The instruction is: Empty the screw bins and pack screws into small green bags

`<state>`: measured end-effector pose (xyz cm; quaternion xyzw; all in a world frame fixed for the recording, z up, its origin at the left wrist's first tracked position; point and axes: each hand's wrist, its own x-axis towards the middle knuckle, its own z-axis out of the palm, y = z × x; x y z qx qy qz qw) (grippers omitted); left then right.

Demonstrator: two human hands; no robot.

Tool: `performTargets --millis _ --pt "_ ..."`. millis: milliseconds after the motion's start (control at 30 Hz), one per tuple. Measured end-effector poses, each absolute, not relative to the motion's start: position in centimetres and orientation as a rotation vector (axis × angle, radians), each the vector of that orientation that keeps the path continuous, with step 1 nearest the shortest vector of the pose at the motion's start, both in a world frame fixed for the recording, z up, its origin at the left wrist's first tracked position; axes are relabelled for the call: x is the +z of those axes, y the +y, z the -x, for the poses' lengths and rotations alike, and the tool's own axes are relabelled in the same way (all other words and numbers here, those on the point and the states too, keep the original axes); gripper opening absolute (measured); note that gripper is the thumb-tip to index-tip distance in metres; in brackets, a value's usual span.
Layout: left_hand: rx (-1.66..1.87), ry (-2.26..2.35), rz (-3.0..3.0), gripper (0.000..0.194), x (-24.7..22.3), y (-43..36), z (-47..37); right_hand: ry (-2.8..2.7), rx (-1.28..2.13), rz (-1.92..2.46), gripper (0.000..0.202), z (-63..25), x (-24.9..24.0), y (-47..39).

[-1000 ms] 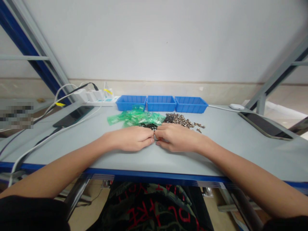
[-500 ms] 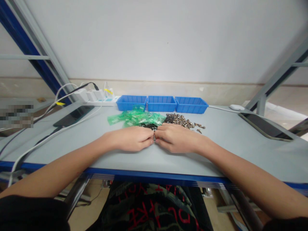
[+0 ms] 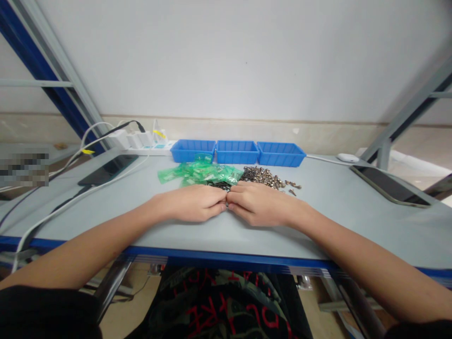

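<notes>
Fingertips (image 3: 221, 207) of my left grip (image 3: 194, 202) and right grip (image 3: 261, 203) meet at the centre of the head view, over the worktop (image 3: 339, 188). Change over the last second is slight: my right thumb now sits a little closer to the left one, narrowing the gap between them. The heaps and bins stay in place. In my judgement, handling is confined to the fingertips, with no part being drawn from the heaps. Each grip is curled, fingers together; I cannot tell whether a part is clamped there, since my fingers hide the spot.

Directly beyond my grips lie dark metal parts (image 3: 219, 186), slender and jumbled, at the near edge of the green bags (image 3: 203, 173): thin, crinkled, translucent film with a shiny surface. Beyond my right grip, brassy metal parts (image 3: 268, 178) form a loose, glinting heap with strays at its right. Behind, three blue bins (image 3: 237, 153), rectangular and rib-walled, stand in a row.
</notes>
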<state>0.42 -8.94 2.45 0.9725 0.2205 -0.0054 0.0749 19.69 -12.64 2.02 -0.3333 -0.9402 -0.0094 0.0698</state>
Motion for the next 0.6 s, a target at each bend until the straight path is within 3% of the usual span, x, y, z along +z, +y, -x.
performTargets --millis 600 --pt "0.042 0.681 -2.950 0.026 2.40 -8.73 -0.42 -2.756 -0.062 1.106 0.025 -19.72 1.36 -12.06"
